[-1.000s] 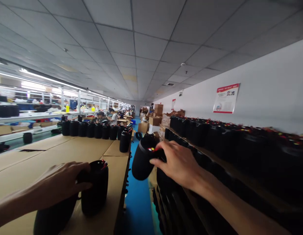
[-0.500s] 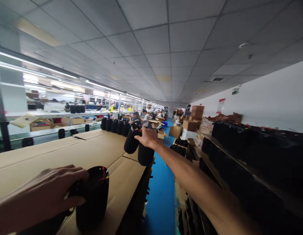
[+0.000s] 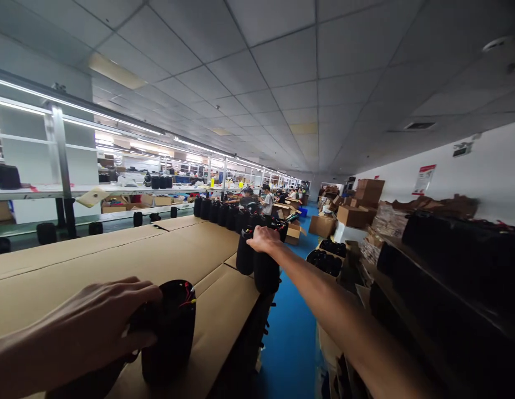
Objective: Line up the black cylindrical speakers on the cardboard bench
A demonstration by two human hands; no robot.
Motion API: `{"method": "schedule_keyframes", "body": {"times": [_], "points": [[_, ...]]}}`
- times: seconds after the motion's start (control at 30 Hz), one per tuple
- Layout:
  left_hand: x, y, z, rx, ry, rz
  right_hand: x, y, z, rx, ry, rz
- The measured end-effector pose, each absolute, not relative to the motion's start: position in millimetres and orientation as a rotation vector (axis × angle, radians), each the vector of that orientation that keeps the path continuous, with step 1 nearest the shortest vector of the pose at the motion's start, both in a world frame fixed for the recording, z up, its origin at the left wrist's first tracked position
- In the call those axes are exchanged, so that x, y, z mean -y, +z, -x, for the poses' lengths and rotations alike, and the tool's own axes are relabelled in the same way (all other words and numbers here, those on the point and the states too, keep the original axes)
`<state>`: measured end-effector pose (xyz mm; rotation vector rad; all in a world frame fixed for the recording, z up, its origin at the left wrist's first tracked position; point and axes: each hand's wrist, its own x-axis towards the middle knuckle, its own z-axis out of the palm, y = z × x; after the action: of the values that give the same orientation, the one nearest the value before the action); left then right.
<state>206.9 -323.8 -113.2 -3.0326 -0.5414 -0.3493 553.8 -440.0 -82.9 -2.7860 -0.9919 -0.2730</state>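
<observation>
My left hand [image 3: 103, 318] is closed on the top edge of a black cylindrical housing [image 3: 172, 338] with red and yellow wires at its open top. Below that hand another dark cylinder [image 3: 93, 382] shows partly; whether it is gripped too is hidden. Farther off, my right hand [image 3: 265, 238] has its fingers closed over the tops of two similar housings, a left one [image 3: 245, 257] and a right one [image 3: 266, 276]. Both stand nearly upright at the right edge of the cardboard sheet [image 3: 157, 260], by the end of a row of black housings [image 3: 218, 213].
A blue aisle floor [image 3: 288, 327] runs along the right of the cardboard. Stacked dark housings [image 3: 457, 277] and cardboard boxes [image 3: 357, 213] line its far side. Lit workbenches [image 3: 128, 191] stand to the left. People [image 3: 266, 200] are at work in the distance.
The two housings under my right hand have gone from tilted to nearly upright beside the row. The view has turned left, so everything sits farther right. My left hand keeps its grip.
</observation>
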Motion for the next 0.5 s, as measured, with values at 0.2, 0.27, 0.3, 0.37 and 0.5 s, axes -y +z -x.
{"method": "schedule_keyframes", "body": {"times": [0.2, 0.27, 0.3, 0.37, 0.5], "points": [[330, -105, -208, 0.57, -0.2, 3.092, 459, -98, -563, 1.0, -0.296, 2.829], [331, -104, -208, 0.575, -0.198, 3.111, 463, -102, -568, 0.995, -0.3, 2.84], [331, -104, -208, 0.57, -0.202, 3.124, 464, -104, -569, 0.994, -0.302, 2.842], [333, -102, -208, 0.571, -0.202, 3.139, 466, -108, -573, 1.0, -0.303, 2.839], [335, -100, -209, 0.571, -0.158, 3.103, 468, -114, -576, 1.028, -0.29, 2.82]]}}
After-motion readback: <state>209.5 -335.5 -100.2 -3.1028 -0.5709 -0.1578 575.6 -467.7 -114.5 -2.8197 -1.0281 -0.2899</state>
